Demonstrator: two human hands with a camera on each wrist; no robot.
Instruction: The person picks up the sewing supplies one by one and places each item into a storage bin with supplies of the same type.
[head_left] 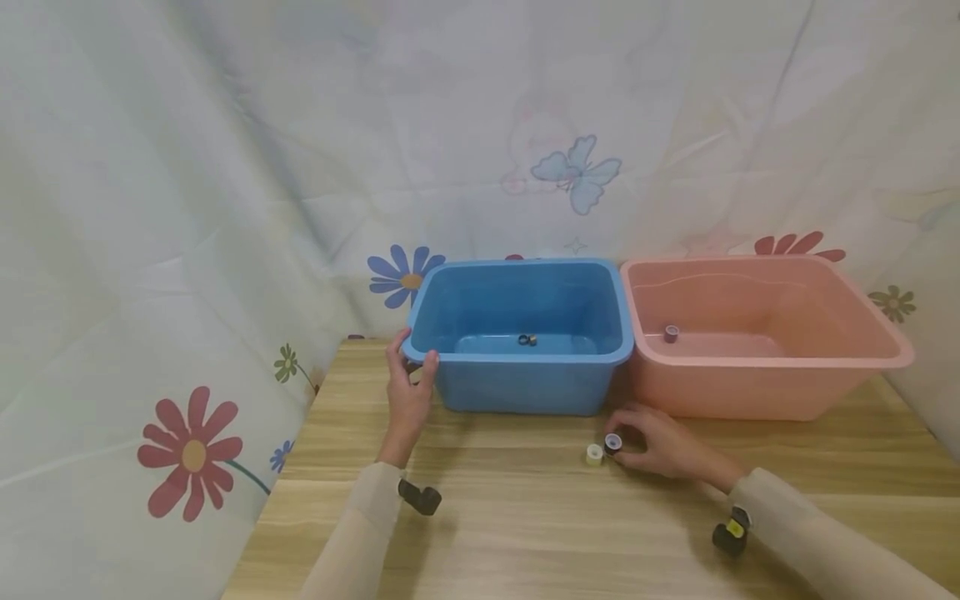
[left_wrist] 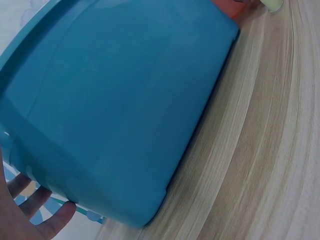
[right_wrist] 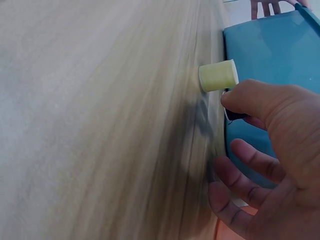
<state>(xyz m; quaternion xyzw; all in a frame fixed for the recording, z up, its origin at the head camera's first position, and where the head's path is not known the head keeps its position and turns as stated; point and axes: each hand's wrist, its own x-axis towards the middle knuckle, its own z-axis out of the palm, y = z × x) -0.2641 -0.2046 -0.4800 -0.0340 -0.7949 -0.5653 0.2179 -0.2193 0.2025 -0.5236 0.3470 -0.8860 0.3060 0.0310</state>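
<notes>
My left hand (head_left: 409, 396) grips the front left corner of a blue plastic tub (head_left: 525, 385), thumb at the front and fingers round the side. In the left wrist view its fingertips (left_wrist: 61, 218) lie against the tub's wall. On the wooden table, my right hand (head_left: 660, 443) pinches a dark thread spool (head_left: 612, 443) with a pale end between thumb and index finger. The other fingers are loosely bent. Just left of that spool stands a pale yellow thread spool (head_left: 594, 454); in the right wrist view, this yellow spool (right_wrist: 218, 76) appears right beside my thumb.
A pink tub (head_left: 750, 392) stands against the blue tub's right side, with a small dark spool (head_left: 671, 333) inside. Two small dark and gold pieces (head_left: 528, 340) lie in the blue tub. A floral curtain (head_left: 480, 150) hangs behind the wooden table (head_left: 525, 517).
</notes>
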